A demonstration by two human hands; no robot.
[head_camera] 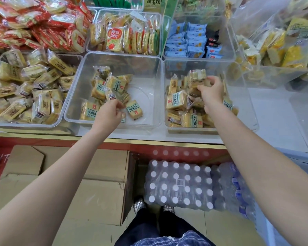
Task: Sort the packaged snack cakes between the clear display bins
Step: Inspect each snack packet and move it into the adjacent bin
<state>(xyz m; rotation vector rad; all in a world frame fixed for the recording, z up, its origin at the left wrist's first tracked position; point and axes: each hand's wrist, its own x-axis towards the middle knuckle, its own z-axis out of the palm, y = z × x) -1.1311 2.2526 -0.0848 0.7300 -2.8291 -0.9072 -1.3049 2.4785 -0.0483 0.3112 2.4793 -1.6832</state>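
Along the front edge of the table (pixel 103 137), two clear display bins stand side by side. Middle bin (pixel 114 59): partly filled with yellow packaged snack cakes (pixel 114 84) heaped toward its left half; the left hand (pixel 110 112) reaches over the front wall, fingers (pixel 118 103) pinching one wrapped cake (pixel 112 95) just above the heap. Right bin (pixel 169 125): a fuller heap of the same cakes; the right hand (pixel 212 91) is inside it, fingers (pixel 212 80) curled round a small bundle of cakes (pixel 197 76) lifted above the pile. At the table's left edge, a bin (pixel 68 82) crowded with similar yellow packets. Toward the back edge, bins of orange-labelled packets (pixel 115 39) and blue packets (pixel 188 41). Below the table, on the floor: cardboard boxes (pixel 96 192) and a shrink-wrapped pack of bottles (pixel 180 185)
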